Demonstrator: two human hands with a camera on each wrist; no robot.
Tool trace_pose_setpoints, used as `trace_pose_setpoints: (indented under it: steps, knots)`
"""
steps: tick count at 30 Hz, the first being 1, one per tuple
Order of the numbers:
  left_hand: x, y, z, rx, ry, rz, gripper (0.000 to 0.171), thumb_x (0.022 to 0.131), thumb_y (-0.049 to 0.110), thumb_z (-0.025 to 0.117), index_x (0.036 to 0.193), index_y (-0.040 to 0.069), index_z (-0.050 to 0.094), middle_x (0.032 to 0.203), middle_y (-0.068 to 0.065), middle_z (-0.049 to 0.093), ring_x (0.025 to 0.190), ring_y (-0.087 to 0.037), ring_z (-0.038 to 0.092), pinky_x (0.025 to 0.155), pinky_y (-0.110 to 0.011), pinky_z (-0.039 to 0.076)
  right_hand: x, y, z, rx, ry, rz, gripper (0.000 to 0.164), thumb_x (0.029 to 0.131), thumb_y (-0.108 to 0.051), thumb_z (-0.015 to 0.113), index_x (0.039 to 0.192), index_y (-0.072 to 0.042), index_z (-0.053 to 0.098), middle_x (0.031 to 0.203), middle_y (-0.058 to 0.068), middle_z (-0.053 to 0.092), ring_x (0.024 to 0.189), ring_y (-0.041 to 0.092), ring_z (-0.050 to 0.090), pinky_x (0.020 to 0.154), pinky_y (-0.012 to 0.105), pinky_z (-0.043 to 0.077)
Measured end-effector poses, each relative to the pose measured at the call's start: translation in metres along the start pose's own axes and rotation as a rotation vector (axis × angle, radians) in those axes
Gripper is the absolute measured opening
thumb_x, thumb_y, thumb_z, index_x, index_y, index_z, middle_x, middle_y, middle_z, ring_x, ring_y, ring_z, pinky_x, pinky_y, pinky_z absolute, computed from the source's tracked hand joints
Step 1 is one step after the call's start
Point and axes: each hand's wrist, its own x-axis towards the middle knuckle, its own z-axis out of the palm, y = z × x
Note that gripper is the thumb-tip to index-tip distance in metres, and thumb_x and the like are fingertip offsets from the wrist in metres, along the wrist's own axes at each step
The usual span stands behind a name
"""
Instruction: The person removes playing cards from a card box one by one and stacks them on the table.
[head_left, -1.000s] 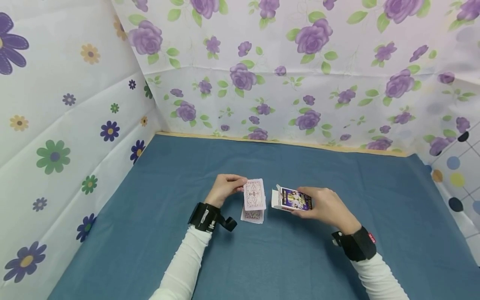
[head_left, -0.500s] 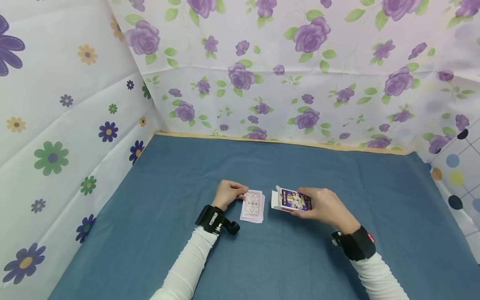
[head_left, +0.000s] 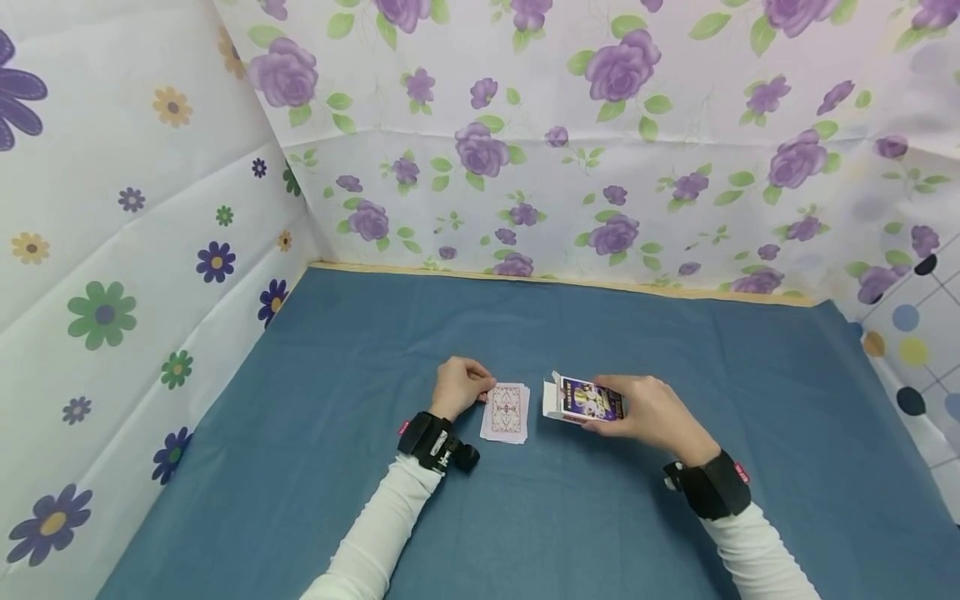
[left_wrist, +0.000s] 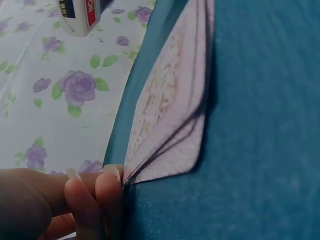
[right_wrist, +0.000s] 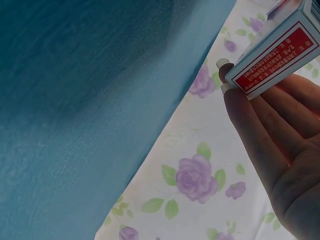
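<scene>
Gripping box, right hand, left hand seemingly pinching cards

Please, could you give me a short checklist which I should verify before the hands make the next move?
1. Right hand grips the card box: ok.
2. The box's flap end is open and faces the cards: ok.
3. Left hand has its fingertips at the cards' corner: ok.
4. Cards squared into an even stack: not ok, edges stick out unevenly.
5. Box empty inside: cannot tell, its interior is hidden.
</scene>
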Motion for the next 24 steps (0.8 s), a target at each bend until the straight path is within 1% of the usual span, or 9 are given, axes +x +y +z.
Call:
trace_pose_setpoints:
  steps: [5,7,9,12,13,15,18,21,24]
  knots:
    - [-0.002,0.007,-0.001,0.066,0.024,0.047,0.006,0.088,0.006,0.069,0.087,0.001,0.072,0.074,-0.013,0.069,0.057,-0.014,0.060,0.053,-0.023,0.047,0.001,-0.001,-0.001,0.001,-0.001,0.000,0.062,0.075,-0.048,0.079,0.121,-0.008,0.067,0.108,0.009,0.071,0.079,0.008,0.059,0.065,0.025,0.044]
    - [-0.004,0.014,-0.002,0.047,-0.002,0.094,0.008,0.090,0.010,0.068,0.091,0.004,0.072,0.077,-0.013,0.069,0.061,-0.015,0.059,0.055,-0.023,0.045,0.001,-0.001,-0.001,-0.009,0.001,-0.006,0.062,0.075,-0.048,0.079,0.121,-0.008,0.067,0.108,0.009,0.071,0.079,0.008,0.060,0.065,0.026,0.044]
    - [-0.008,0.025,-0.003,-0.012,-0.076,0.155,0.011,0.091,0.013,0.067,0.096,0.005,0.073,0.082,-0.016,0.069,0.066,-0.021,0.058,0.058,-0.023,0.042,0.001,-0.002,-0.001,-0.019,0.002,-0.014,0.061,0.075,-0.048,0.080,0.120,-0.008,0.067,0.107,0.008,0.071,0.079,0.008,0.060,0.064,0.025,0.044]
    - [-0.017,0.042,-0.002,-0.092,-0.234,0.232,0.015,0.093,0.016,0.065,0.102,0.007,0.073,0.084,-0.017,0.067,0.067,-0.025,0.055,0.060,-0.023,0.038,0.002,-0.006,-0.003,-0.033,0.003,-0.027,0.060,0.075,-0.047,0.080,0.119,-0.008,0.067,0.104,0.006,0.072,0.075,0.006,0.059,0.062,0.024,0.043]
    - [-0.021,0.048,-0.001,-0.099,-0.274,0.250,0.016,0.094,0.016,0.064,0.103,0.007,0.073,0.082,-0.017,0.066,0.064,-0.025,0.053,0.059,-0.023,0.037,0.002,-0.008,-0.004,-0.036,0.006,-0.032,0.060,0.074,-0.047,0.080,0.119,-0.009,0.067,0.103,0.006,0.072,0.074,0.005,0.058,0.062,0.023,0.043]
    - [-0.027,0.055,0.004,-0.067,-0.312,0.269,0.017,0.095,0.018,0.063,0.103,0.008,0.074,0.075,-0.010,0.063,0.059,-0.018,0.046,0.058,-0.022,0.034,0.003,-0.011,-0.005,-0.045,0.012,-0.045,0.060,0.074,-0.046,0.081,0.119,-0.009,0.067,0.102,0.005,0.072,0.073,0.005,0.059,0.061,0.023,0.044]
    - [-0.034,0.061,0.010,-0.042,-0.302,0.246,0.016,0.093,0.020,0.065,0.097,0.008,0.075,0.064,0.001,0.053,0.052,-0.009,0.038,0.053,-0.022,0.029,0.003,-0.017,-0.007,-0.059,0.019,-0.068,0.061,0.073,-0.047,0.082,0.118,-0.009,0.067,0.104,0.006,0.072,0.077,0.008,0.062,0.064,0.026,0.047]
    - [-0.038,0.062,0.015,-0.041,-0.274,0.211,0.016,0.091,0.021,0.069,0.089,0.007,0.075,0.057,0.003,0.044,0.047,-0.008,0.033,0.049,-0.022,0.026,0.003,-0.021,-0.007,-0.081,0.022,-0.082,0.062,0.072,-0.047,0.082,0.118,-0.009,0.067,0.105,0.006,0.072,0.080,0.010,0.064,0.065,0.028,0.049]
    - [-0.038,0.062,0.016,-0.027,-0.289,0.183,0.017,0.090,0.021,0.069,0.082,0.006,0.073,0.055,0.003,0.039,0.047,-0.008,0.031,0.049,-0.022,0.025,0.003,-0.023,-0.006,-0.093,0.028,-0.090,0.062,0.072,-0.047,0.082,0.119,-0.009,0.067,0.105,0.006,0.072,0.081,0.011,0.065,0.066,0.029,0.050]
